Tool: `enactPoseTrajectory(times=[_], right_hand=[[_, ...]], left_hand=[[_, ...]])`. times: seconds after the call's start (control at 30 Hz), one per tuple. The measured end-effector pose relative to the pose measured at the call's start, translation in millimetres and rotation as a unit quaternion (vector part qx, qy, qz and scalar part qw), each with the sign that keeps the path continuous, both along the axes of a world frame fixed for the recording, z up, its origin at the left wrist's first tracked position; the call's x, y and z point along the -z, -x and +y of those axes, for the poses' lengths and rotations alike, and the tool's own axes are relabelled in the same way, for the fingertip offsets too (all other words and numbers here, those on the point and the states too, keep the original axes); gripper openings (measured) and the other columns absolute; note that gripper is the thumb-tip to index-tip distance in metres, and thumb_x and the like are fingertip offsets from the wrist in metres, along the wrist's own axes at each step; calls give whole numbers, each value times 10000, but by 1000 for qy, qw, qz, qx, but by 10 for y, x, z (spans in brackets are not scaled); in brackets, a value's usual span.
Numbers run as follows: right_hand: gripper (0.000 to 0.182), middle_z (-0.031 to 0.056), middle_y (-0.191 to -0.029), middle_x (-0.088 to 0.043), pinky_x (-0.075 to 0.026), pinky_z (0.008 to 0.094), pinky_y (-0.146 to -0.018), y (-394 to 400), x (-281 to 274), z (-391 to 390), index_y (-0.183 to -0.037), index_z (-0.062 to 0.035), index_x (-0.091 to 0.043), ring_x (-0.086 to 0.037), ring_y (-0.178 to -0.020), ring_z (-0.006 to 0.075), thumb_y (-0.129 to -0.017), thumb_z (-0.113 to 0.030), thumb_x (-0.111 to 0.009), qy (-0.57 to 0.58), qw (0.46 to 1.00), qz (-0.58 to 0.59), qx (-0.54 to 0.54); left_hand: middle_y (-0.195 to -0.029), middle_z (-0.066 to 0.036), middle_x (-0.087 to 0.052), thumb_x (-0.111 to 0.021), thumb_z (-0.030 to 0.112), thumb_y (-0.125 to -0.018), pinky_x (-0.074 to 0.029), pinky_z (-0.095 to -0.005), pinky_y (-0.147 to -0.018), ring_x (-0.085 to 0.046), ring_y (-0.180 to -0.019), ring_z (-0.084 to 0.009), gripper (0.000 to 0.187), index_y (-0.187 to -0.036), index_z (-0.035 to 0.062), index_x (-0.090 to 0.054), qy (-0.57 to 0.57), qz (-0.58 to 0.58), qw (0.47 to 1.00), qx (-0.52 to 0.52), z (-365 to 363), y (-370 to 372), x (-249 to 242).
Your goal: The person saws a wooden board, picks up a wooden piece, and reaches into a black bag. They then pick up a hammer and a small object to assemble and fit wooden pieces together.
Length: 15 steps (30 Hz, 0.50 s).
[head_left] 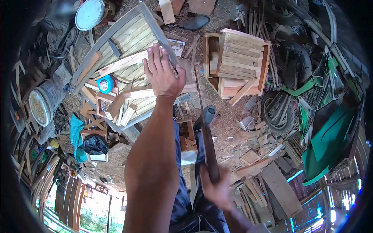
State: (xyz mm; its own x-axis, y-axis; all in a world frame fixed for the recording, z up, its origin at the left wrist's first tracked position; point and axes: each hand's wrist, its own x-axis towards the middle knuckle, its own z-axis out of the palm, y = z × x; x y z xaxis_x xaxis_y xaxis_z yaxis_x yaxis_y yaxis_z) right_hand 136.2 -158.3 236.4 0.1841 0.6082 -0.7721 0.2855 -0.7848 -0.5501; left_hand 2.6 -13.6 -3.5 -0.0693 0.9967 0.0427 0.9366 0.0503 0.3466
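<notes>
My left hand [163,73] lies with spread fingers over the end of a pale wooden board [124,64], pressing near the edge of a slatted work table [134,23]. In my right hand [217,189], blurred by motion, is the dark handle of a long tool [210,147], perhaps a saw; its thin blade points up past the table's right edge, near my left hand. A blue round container [105,84] and short wood pieces [116,105] sit on the table's lower left part.
A slatted wooden box [241,58] stands on the floor at upper right. White buckets [88,15] are at left. Wood scraps [252,157], a wheel [276,110] and green plastic parts [326,143] lie to the right. My legs are below.
</notes>
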Motion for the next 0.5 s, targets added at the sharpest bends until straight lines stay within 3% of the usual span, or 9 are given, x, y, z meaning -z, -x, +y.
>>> enactPoseTrajectory(times=[0.03,0.13,0.27,0.3,0.37,0.4,0.43,0.5], right_hand=[[247,-9,-519,-491,-346,287,-436,-24,-298,-8,-655,13,-559,-458,-508,48,-875,-71,-635,58,998,9,24],[280,-8,-512,-482,-348,295,-433,39,-311,89,-654,15,-548,-454,-496,55,-885,-119,-630,78,995,11,66],[330,28,-499,-469,-347,321,-428,278,930,775,-657,18,-544,-456,-479,81,-886,-211,-610,-47,998,-41,17],[315,31,-498,-472,-350,318,-430,281,930,741,-655,16,-544,-458,-481,79,-880,-193,-611,-34,999,-27,30],[285,36,-495,-477,-357,312,-435,190,791,632,-651,14,-544,-464,-484,74,-868,-158,-612,0,998,-10,55],[168,120,-541,-529,-404,348,-465,120,460,530,-800,35,-584,-553,-505,176,-842,-125,-617,42,999,-4,21],[197,204,-587,-581,-452,384,-496,57,21,334,-948,56,-623,-642,-525,277,-816,-91,-622,84,996,6,-17],[197,185,-621,-598,-464,368,-515,26,-356,103,-971,37,-631,-659,-558,219,-820,-90,-623,110,994,15,-2]], left_hand=[[-1515,-208,-303,-566,228,-783,-121,-540,-1163,-227,-1437,-365,628,-1340,-15,-410,0,0,1000,-1,17,-13,6],[-1516,-214,-316,-573,230,-769,-132,-557,-1153,-245,-1436,-377,635,-1334,-24,-434,-17,-10,1000,-1,20,16,40],[-1516,-218,-318,-569,233,-773,-121,-551,-1159,-246,-1436,-372,623,-1325,-28,-443,-15,-4,1000,-2,28,2,35],[-1514,-224,-318,-570,237,-772,-116,-548,-1163,-240,-1438,-372,626,-1323,-32,-445,-3,7,1000,0,30,6,34],[-1514,-227,-317,-572,237,-770,-114,-547,-1164,-236,-1439,-374,624,-1318,-34,-447,-2,6,1000,4,-9,-5,32],[-1514,-228,-316,-573,237,-769,-112,-547,-1165,-235,-1439,-374,623,-1316,-34,-449,-8,6,1000,4,4,-9,42],[-1512,-229,-318,-573,230,-769,-111,-547,-1166,-236,-1437,-381,629,-1323,-34,-437,-10,9,1000,4,17,-2,42],[-1512,-231,-317,-573,227,-767,-111,-551,-1165,-233,-1436,-386,639,-1331,-35,-426,-19,6,1000,9,23,5,51]])
